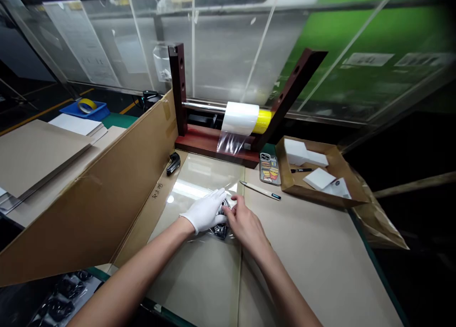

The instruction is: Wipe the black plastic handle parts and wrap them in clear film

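My left hand (204, 212), in a white cotton glove, and my bare right hand (245, 222) meet over a dark item wrapped in transparent plastic film (221, 230). Both hands press on the wrapped item and partly hide it, so I cannot tell what it is. It lies on a glossy, film-covered sheet (192, 194) on the cardboard work surface (313, 251). Behind, a wide roll of plastic film (240, 119) sits on a steel bar between dark red wooden uprights, with its loose end hanging down.
A phone in a patterned case (270, 169) and a white pen-like tool (260, 190) lie near my hands. A cardboard tray (313, 175) holds white blocks. A tall cardboard panel (89, 194) stands to the left, with bagged black items (60, 298) below. A transparent screen rises behind.
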`<state>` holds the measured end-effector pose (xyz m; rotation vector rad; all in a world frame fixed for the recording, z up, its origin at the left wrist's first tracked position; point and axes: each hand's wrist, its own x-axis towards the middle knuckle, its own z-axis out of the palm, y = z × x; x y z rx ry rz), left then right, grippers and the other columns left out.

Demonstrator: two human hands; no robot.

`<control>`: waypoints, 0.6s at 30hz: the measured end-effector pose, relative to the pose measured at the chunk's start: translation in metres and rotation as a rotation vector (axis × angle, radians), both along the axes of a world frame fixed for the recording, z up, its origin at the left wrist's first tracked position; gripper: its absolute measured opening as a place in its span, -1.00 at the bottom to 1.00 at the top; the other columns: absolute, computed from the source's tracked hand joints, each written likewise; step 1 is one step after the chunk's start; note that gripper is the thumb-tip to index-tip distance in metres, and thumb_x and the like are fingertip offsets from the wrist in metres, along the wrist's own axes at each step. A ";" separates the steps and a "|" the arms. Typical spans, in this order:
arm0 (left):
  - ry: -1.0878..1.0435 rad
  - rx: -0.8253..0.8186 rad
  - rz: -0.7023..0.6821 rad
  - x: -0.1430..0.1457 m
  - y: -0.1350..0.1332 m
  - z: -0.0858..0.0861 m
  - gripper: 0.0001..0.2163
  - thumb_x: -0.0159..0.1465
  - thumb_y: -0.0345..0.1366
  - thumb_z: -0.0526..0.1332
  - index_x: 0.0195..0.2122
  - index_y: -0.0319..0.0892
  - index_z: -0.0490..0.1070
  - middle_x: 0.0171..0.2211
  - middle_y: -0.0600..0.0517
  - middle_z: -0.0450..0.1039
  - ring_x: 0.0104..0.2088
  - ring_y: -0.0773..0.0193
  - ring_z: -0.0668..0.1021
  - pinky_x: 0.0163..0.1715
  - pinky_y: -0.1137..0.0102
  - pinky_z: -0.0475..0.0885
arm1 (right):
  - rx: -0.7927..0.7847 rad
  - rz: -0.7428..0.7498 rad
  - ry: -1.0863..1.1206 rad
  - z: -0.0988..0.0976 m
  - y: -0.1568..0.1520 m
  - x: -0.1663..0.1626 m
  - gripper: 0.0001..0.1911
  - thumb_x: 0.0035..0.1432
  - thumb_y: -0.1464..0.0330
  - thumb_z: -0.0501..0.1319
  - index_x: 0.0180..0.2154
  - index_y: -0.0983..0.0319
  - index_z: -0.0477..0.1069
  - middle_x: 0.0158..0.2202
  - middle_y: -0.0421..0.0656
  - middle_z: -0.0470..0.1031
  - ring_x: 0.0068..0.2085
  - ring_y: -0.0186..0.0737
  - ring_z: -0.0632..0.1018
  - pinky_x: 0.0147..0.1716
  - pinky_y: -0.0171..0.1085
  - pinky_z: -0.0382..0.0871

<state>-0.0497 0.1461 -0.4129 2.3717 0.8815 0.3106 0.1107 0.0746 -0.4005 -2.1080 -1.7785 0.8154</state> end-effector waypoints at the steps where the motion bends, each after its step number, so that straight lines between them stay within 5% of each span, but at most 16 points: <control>1: 0.011 -0.009 0.010 0.001 -0.001 -0.003 -0.37 0.33 -0.19 0.22 0.37 -0.23 0.06 0.41 -0.27 0.09 0.41 -0.07 0.19 0.36 0.06 0.19 | 0.003 0.023 0.035 0.000 -0.009 0.000 -0.57 0.34 0.11 0.07 0.13 0.15 0.15 -0.15 -0.08 0.55 -0.15 -0.04 0.60 -0.22 -0.20 0.35; 4: 0.033 -0.016 0.015 0.004 0.001 -0.003 -0.34 0.31 -0.21 0.24 0.38 -0.23 0.03 0.42 -0.27 0.06 0.41 -0.09 0.17 0.36 0.03 0.17 | 0.014 0.094 0.097 0.002 -0.026 -0.002 -0.47 0.12 0.26 0.30 0.09 0.14 0.18 -0.04 -0.08 0.49 0.00 -0.04 0.54 -0.08 -0.21 0.37; 8: 0.030 0.016 0.011 -0.004 -0.011 0.020 -0.44 0.31 -0.21 0.21 0.30 -0.23 0.16 0.31 -0.27 0.25 0.30 -0.13 0.34 0.26 0.00 0.31 | 0.072 0.137 0.104 0.009 -0.046 -0.007 -0.48 0.07 0.41 0.25 0.07 0.16 0.17 -0.09 -0.09 0.47 -0.07 -0.03 0.54 -0.10 -0.17 0.37; 11: 0.020 0.021 -0.012 -0.022 -0.050 0.032 -0.52 0.32 -0.17 0.20 0.24 -0.16 0.25 0.18 -0.18 0.41 0.16 -0.10 0.48 0.14 0.05 0.43 | 0.083 0.184 0.145 0.014 -0.091 -0.014 -0.49 0.11 0.41 0.24 0.08 0.16 0.16 -0.13 -0.14 0.48 -0.15 -0.14 0.55 -0.15 -0.24 0.41; 14: 0.029 0.037 0.009 -0.040 -0.097 0.024 -0.39 0.31 -0.22 0.22 0.36 -0.12 0.09 0.33 -0.18 0.23 0.30 -0.13 0.33 0.28 0.01 0.28 | 0.105 0.226 0.209 0.012 -0.130 -0.016 -0.30 0.10 0.40 0.30 0.23 0.13 0.09 -0.05 -0.14 0.48 -0.09 -0.19 0.56 -0.08 -0.29 0.45; 16: 0.050 0.045 0.047 -0.046 -0.119 0.017 -0.29 0.29 -0.25 0.24 0.42 -0.10 -0.03 0.41 -0.17 0.10 0.35 -0.15 0.25 0.33 -0.02 0.20 | 0.172 0.202 0.161 0.010 -0.123 -0.003 -0.37 0.18 0.33 0.29 0.25 0.12 0.16 -0.01 -0.13 0.49 -0.09 -0.21 0.57 -0.08 -0.30 0.47; 18: 0.064 0.040 0.054 -0.047 -0.127 0.015 -0.25 0.27 -0.24 0.26 0.43 -0.10 -0.05 0.42 -0.16 0.06 0.35 -0.17 0.24 0.34 -0.04 0.18 | 0.262 0.088 0.027 0.007 -0.086 0.025 -0.64 0.35 0.28 0.12 0.15 0.17 0.32 0.02 -0.06 0.48 -0.09 -0.18 0.56 -0.05 -0.25 0.47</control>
